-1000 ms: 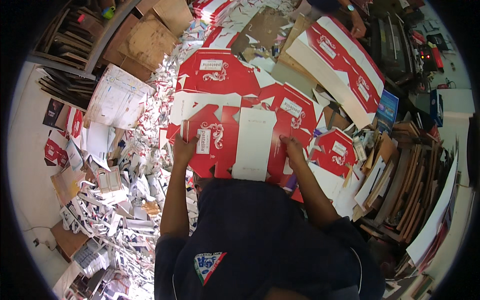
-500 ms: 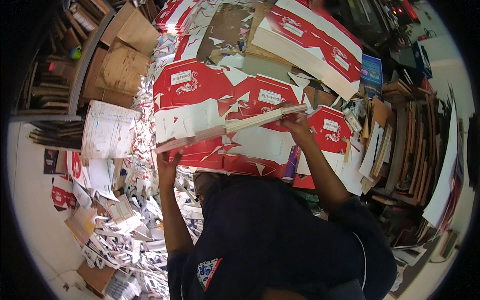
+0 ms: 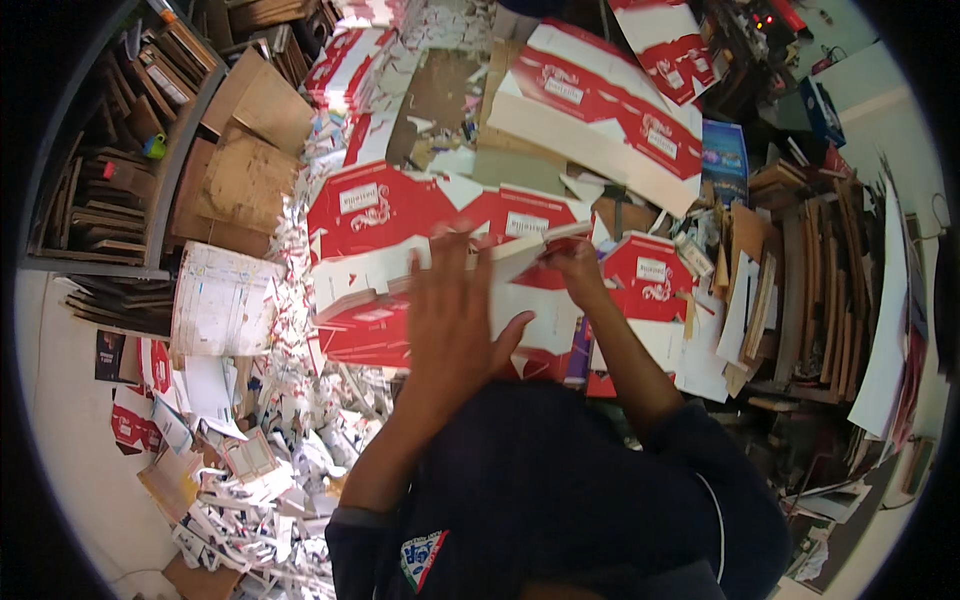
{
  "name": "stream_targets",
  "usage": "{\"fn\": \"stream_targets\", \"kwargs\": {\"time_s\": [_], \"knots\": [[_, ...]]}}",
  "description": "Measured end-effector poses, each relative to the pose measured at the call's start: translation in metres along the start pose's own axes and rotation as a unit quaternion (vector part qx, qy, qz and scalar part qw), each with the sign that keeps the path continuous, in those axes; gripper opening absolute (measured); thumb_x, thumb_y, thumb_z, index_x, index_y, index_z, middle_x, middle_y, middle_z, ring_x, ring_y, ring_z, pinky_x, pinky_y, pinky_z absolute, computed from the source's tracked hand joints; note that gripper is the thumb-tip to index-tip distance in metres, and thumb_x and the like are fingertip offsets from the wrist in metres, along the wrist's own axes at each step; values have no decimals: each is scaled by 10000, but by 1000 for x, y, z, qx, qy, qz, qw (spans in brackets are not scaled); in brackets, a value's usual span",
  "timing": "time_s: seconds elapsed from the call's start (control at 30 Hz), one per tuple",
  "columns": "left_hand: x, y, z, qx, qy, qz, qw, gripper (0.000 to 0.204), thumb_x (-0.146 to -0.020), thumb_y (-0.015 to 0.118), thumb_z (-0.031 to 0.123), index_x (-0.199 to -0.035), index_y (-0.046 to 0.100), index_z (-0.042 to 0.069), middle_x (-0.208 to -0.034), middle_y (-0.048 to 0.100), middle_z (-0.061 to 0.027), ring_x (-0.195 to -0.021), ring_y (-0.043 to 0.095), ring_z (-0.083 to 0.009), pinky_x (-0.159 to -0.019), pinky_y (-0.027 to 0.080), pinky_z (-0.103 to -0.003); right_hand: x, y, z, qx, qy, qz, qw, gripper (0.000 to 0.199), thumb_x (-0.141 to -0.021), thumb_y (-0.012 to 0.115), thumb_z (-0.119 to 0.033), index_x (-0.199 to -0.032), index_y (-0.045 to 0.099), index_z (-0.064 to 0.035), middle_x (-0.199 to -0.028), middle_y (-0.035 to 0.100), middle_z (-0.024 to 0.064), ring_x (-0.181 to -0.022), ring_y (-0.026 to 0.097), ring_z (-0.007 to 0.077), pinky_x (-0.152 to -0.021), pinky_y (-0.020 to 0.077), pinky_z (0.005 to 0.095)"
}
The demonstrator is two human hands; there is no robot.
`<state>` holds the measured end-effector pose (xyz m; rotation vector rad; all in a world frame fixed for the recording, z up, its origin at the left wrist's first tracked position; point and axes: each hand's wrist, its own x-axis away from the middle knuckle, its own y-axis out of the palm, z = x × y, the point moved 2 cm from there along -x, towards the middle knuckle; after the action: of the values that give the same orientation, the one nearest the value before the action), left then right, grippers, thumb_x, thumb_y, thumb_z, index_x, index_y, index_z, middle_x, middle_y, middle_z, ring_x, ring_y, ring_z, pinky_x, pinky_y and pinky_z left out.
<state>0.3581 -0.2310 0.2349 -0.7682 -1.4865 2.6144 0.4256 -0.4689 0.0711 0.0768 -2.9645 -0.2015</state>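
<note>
Head view: right hand (image 3: 577, 262) pinches the right end of a tilted red-and-white printed cardboard stack (image 3: 522, 248), apparently steadying it; left hand (image 3: 450, 320), thumb spread, blurs over its middle.

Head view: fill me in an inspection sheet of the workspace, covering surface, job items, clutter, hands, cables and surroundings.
Surface: brown patch beyond the sheets, scattered with scraps.
Job items: sheet bundle above red-and-white printed sheets; a taller stack farther off.
Clutter: paper scraps heaped at left; purple box near the right forearm.
Hands: left hand open over the work, blurred, contact unclear; right hand gripping the bundle's right end.
Cables: thin cord upper right, run unclear.
Surroundings: grey-framed shelf at left; upright boards at right.
</note>
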Motion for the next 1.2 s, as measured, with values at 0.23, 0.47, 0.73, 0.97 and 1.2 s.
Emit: {"fn": "stream_targets", "kwargs": {"time_s": [0.23,0.47,0.73,0.97,1.2], "knots": [[-50,49,-31,-28,13,-158,987,436,-851,775,341,-1114,604,38,-981,675,-135,-951,678,-336,-821,518,-483,8,4,-17,22,35,22,999,262,-801,672,-95,-1047,689,-6,-886,729,85,-796,702,173,-727,560,314],[-54,49,-74,18,-42,-290,956,540,-835,793,425,-1217,627,80,-1100,722,-163,-1035,699,-355,-843,546,-483,26,21,15,-42,184,11,982,134,-774,660,-14,-907,650,-29,-821,686,59,-760,672,168,-679,531,319],[3,153,-133,71,-111,-402,906,681,-831,785,480,-1391,583,148,-1190,717,-147,-1135,667,-359,-963,514,-473,33,27,63,17,339,-36,940,292,-844,750,-203,-1093,647,-90,-992,695,30,-925,646,150,-840,505,347],[2,156,-127,45,-93,-405,908,669,-841,771,485,-1389,590,145,-1262,701,-122,-1164,662,-316,-992,451,-514,-9,-9,43,182,230,-106,950,318,-900,771,-363,-1091,684,-124,-957,660,-33,-888,621,97,-827,535,325],[3,147,-117,41,-86,-386,918,592,-847,775,441,-1331,622,135,-1213,714,-121,-1139,662,-321,-969,397,-526,-29,-15,30,138,326,-132,926,262,-933,720,-331,-1099,699,-130,-970,664,-4,-872,635,90,-796,576,331]]}}
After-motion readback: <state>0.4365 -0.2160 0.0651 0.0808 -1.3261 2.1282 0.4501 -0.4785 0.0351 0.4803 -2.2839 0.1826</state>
